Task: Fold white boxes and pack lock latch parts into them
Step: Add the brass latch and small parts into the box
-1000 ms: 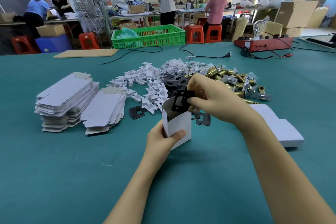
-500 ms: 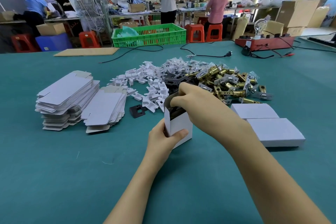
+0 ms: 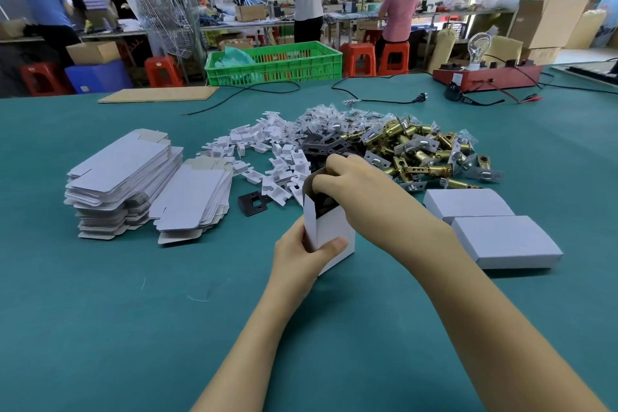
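On the teal table [image 3: 100, 328], stacks of flat box blanks [image 3: 123, 177] lie at your ten o'clock and two closed white boxes [image 3: 501, 241] at three o'clock. At twelve, just beyond your hands, brass latches [image 3: 418, 150] are heaped. Your left hand [image 3: 301, 257] grips the upright open box [image 3: 334, 234], thumb across its front; your right hand [image 3: 361, 191] reaches into its mouth, fingers curled inside, on what you cannot tell.

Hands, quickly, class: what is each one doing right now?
Left hand: grips the upright open white box at its lower side.
Right hand: fingers curled into the box's open top; whether they hold a part cannot be told.
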The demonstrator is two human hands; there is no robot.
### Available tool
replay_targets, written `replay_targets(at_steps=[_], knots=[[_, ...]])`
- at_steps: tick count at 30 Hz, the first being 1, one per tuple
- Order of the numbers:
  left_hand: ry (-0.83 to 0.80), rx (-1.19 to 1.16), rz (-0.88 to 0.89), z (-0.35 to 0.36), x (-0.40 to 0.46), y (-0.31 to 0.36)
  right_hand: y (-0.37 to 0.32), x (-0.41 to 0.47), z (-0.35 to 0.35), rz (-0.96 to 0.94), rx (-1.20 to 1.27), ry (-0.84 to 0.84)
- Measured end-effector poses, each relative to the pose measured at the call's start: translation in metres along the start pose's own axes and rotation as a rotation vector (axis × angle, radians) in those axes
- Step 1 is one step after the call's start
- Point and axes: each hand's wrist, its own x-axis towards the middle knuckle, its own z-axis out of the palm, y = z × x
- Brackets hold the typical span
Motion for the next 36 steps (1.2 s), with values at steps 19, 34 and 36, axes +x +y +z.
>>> replay_targets(at_steps=[19, 34, 36], knots=[[0.027, -0.094, 0.024, 0.004, -0.003, 0.003, 0.002, -0.004, -0.010, 0.019, 0.018, 0.024], [0.062, -0.044, 0.035, 0.005, -0.003, 0.002, 0.001, -0.003, -0.004, 0.028, -0.003, -0.006], [0.059, -0.057, 0.025, 0.004, -0.003, 0.003, 0.002, -0.003, -0.004, 0.028, -0.003, -0.012]])
